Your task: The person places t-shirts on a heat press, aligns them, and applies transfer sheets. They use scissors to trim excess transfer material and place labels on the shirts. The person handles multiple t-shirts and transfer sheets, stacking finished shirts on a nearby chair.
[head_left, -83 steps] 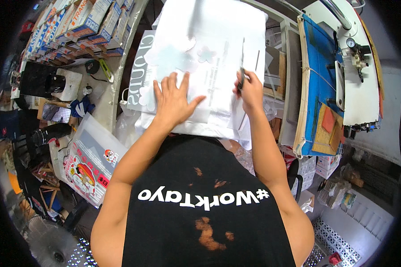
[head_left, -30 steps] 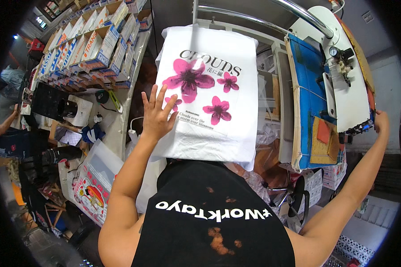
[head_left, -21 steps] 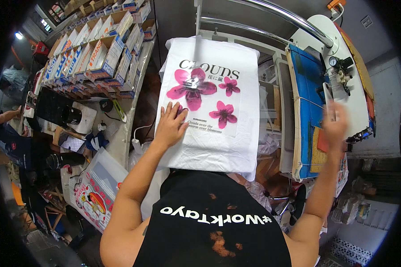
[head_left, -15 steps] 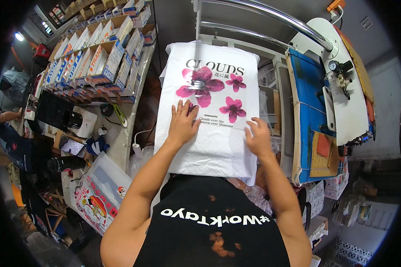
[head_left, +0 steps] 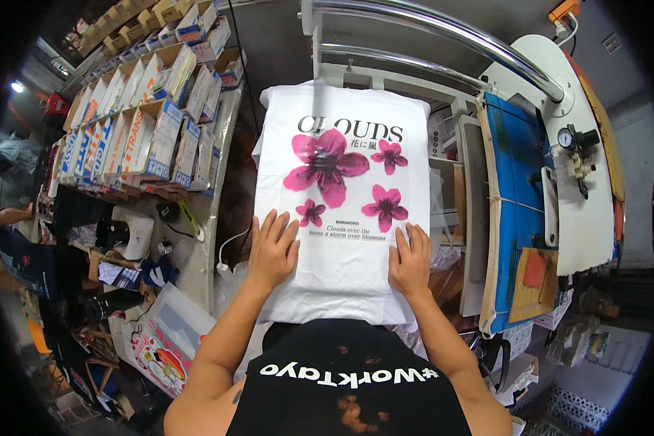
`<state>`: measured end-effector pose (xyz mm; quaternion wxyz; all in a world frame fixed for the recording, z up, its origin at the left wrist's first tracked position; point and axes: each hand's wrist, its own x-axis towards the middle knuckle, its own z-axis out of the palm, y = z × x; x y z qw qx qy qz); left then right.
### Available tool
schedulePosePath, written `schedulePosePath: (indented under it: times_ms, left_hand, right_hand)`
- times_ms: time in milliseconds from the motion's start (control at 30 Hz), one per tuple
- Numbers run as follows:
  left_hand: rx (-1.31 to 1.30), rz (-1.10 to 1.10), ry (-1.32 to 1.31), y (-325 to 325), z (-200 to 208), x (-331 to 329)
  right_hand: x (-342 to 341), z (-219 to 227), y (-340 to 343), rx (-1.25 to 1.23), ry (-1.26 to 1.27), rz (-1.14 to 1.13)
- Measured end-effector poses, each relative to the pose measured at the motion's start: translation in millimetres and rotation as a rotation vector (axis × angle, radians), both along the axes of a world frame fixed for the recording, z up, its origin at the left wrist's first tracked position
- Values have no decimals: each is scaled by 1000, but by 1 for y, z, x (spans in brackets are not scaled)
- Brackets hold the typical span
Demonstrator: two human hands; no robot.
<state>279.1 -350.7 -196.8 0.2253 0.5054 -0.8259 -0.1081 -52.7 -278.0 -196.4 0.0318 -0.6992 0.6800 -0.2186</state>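
Note:
A white T-shirt (head_left: 341, 280) is spread smooth over a flat platen in front of me, which it hides. Its print (head_left: 332, 166) has dark lettering and several magenta flowers, with a glossy patch of light on the largest one. My left hand (head_left: 274, 251) lies flat on the shirt's left side, just beside the smallest flower, fingers stretched forward. My right hand (head_left: 412, 260) rests at the shirt's right edge, below the lower right flower, its fingers also extended. Neither hand holds anything.
Chrome bars (head_left: 443, 36) cross beyond the shirt. At right are a blue-topped board (head_left: 519, 174) and a white machine part with a pressure gauge (head_left: 565, 136). Cardboard boxes (head_left: 152, 138) fill the left bench, where a printed film sheet (head_left: 163, 338) lies. Another person (head_left: 22, 243) is at far left.
My left hand has slid left off the small flower, uncovering it. The right hand has settled onto the shirt's right edge. The whole shirt now appears lower in view.

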Motion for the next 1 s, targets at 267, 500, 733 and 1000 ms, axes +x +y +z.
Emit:
schedulePosePath:
  times_ms: [267,500,733,1000]
  left_hand:
    - [56,20,4,-4,3,-3]
    - [52,19,11,-7,2,-4]
    - [56,14,27,-7,5,-3]
    - [57,40,33,-4,4,-4]
  right_hand:
    - [-3,0,-4,27,22,-13]
    - [-3,2,-6,33,20,-22]
    - [-3,3,-7,31,12,-28]
    - [-1,3,-6,17,6,-25]
